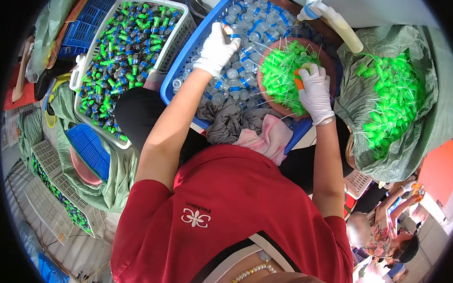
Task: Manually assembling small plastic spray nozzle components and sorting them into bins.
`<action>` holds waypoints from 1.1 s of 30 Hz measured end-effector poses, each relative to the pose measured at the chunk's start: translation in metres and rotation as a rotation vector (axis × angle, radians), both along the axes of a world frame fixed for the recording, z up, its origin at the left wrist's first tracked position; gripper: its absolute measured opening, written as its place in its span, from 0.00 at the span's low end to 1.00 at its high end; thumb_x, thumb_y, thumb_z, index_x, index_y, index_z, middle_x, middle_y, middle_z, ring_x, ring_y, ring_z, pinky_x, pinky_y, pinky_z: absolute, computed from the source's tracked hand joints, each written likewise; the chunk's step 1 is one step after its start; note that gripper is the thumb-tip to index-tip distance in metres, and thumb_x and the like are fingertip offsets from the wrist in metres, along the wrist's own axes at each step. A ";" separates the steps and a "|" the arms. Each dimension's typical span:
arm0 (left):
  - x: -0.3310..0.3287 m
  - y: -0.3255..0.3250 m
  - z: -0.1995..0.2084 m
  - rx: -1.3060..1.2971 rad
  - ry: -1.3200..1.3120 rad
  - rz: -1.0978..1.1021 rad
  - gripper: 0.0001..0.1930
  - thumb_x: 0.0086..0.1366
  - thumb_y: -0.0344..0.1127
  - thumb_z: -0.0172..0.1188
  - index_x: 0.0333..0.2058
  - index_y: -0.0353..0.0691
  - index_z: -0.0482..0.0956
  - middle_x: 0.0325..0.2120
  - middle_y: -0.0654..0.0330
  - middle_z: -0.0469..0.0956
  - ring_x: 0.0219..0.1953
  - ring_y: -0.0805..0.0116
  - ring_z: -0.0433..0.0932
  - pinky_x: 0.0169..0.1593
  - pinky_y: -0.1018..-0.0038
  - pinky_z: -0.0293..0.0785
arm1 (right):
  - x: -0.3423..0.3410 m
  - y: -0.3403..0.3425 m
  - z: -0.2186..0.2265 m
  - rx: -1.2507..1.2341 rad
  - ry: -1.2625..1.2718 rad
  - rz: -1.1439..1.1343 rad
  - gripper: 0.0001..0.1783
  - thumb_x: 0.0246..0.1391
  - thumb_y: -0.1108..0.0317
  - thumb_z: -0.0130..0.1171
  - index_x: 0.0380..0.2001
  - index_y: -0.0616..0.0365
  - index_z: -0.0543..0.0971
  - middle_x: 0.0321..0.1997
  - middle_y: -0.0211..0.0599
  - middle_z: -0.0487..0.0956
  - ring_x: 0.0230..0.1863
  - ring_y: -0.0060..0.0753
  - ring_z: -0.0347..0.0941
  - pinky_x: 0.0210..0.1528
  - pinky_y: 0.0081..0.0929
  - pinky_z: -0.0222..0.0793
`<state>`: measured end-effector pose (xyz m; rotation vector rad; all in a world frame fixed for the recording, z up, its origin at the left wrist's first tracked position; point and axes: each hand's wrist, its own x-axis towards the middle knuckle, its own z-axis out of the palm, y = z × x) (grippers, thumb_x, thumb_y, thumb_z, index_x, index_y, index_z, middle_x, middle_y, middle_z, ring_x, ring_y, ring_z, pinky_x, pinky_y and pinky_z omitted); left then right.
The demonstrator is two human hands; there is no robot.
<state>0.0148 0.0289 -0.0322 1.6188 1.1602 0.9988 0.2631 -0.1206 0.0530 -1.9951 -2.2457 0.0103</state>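
My left hand (218, 49), in a white glove with orange on a fingertip, reaches over a blue basket (166, 88). Its fingers pinch a small clear bottle with a blue ring (235, 36), partly hidden by the glove. Many similar clear bottles (265, 25) fill the basket. On the basket's right side rests a reddish-brown bowl (332, 63), heaped with green caps (284, 77) that carry thin white stems. My right hand (315, 91), also gloved and with orange finger covers, is curled at the heap's right edge, its fingertips closed on a green cap that is mostly hidden.
A white basket (186, 25) of dark bottles with green tops (128, 55) stands left. At right, a grey-green sack (354, 77) holds more green caps (392, 101). Grey cloth (226, 124) and pink cloth (268, 135) lie at the basket's near edge. Another person (389, 235) sits lower right.
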 end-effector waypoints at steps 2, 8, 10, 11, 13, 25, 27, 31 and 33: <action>0.012 -0.010 0.014 -0.081 -0.342 -0.023 0.12 0.61 0.28 0.62 0.42 0.41 0.72 0.43 0.60 0.76 0.40 0.67 0.77 0.43 0.69 0.75 | 0.003 -0.002 -0.004 0.035 0.038 -0.006 0.15 0.45 0.73 0.62 0.40 0.53 0.77 0.49 0.36 0.74 0.49 0.46 0.68 0.45 0.44 0.62; 0.045 -0.020 0.072 -0.044 -0.510 -0.393 0.23 0.64 0.21 0.55 0.57 0.41 0.66 0.49 0.62 0.74 0.49 0.74 0.72 0.55 0.76 0.68 | -0.002 -0.015 0.007 0.163 0.353 -0.186 0.16 0.46 0.77 0.61 0.41 0.60 0.74 0.43 0.42 0.74 0.41 0.48 0.71 0.43 0.42 0.66; 0.052 -0.017 0.074 0.026 -0.360 -0.384 0.23 0.64 0.21 0.54 0.58 0.41 0.65 0.49 0.63 0.74 0.50 0.74 0.72 0.56 0.75 0.68 | -0.013 -0.013 0.027 0.203 0.443 -0.152 0.15 0.48 0.78 0.60 0.41 0.61 0.74 0.42 0.42 0.74 0.40 0.46 0.71 0.43 0.38 0.67; 0.055 -0.015 0.075 0.060 -0.284 -0.379 0.23 0.64 0.21 0.54 0.58 0.41 0.65 0.49 0.63 0.73 0.51 0.74 0.72 0.56 0.75 0.68 | -0.018 -0.011 0.039 0.244 0.535 -0.123 0.15 0.49 0.79 0.59 0.42 0.61 0.74 0.42 0.42 0.74 0.39 0.43 0.72 0.43 0.34 0.68; 0.062 -0.017 0.086 0.024 -0.344 -0.385 0.23 0.64 0.21 0.54 0.58 0.41 0.66 0.49 0.63 0.73 0.50 0.74 0.72 0.56 0.75 0.68 | -0.023 -0.012 0.060 0.286 0.621 -0.101 0.14 0.50 0.81 0.58 0.43 0.62 0.73 0.41 0.42 0.74 0.39 0.41 0.72 0.43 0.30 0.69; 0.078 -0.025 0.100 -0.179 -0.648 -0.334 0.17 0.65 0.22 0.57 0.52 0.38 0.69 0.45 0.62 0.75 0.41 0.77 0.75 0.45 0.78 0.74 | -0.018 0.016 0.101 0.553 0.527 -0.130 0.14 0.54 0.81 0.57 0.46 0.63 0.74 0.49 0.40 0.79 0.39 0.32 0.75 0.43 0.25 0.71; 0.078 -0.025 0.101 -0.184 -0.669 -0.331 0.16 0.64 0.22 0.57 0.51 0.38 0.69 0.44 0.63 0.75 0.39 0.77 0.75 0.44 0.78 0.74 | -0.018 0.015 0.100 0.560 0.466 -0.107 0.15 0.54 0.81 0.58 0.46 0.62 0.74 0.49 0.40 0.80 0.38 0.34 0.75 0.42 0.26 0.71; 0.079 -0.024 0.092 -0.166 -0.693 -0.309 0.16 0.64 0.21 0.56 0.51 0.38 0.69 0.43 0.63 0.75 0.38 0.77 0.75 0.44 0.78 0.74 | -0.021 0.016 0.100 0.530 0.452 -0.133 0.15 0.53 0.81 0.59 0.46 0.61 0.75 0.50 0.40 0.80 0.37 0.38 0.75 0.40 0.27 0.71; 0.080 -0.025 0.094 -0.171 -0.704 -0.317 0.16 0.65 0.21 0.56 0.51 0.37 0.70 0.43 0.63 0.75 0.38 0.77 0.75 0.44 0.78 0.74 | -0.019 0.016 0.098 0.532 0.462 -0.130 0.15 0.53 0.81 0.59 0.46 0.61 0.75 0.49 0.39 0.80 0.37 0.37 0.75 0.39 0.27 0.71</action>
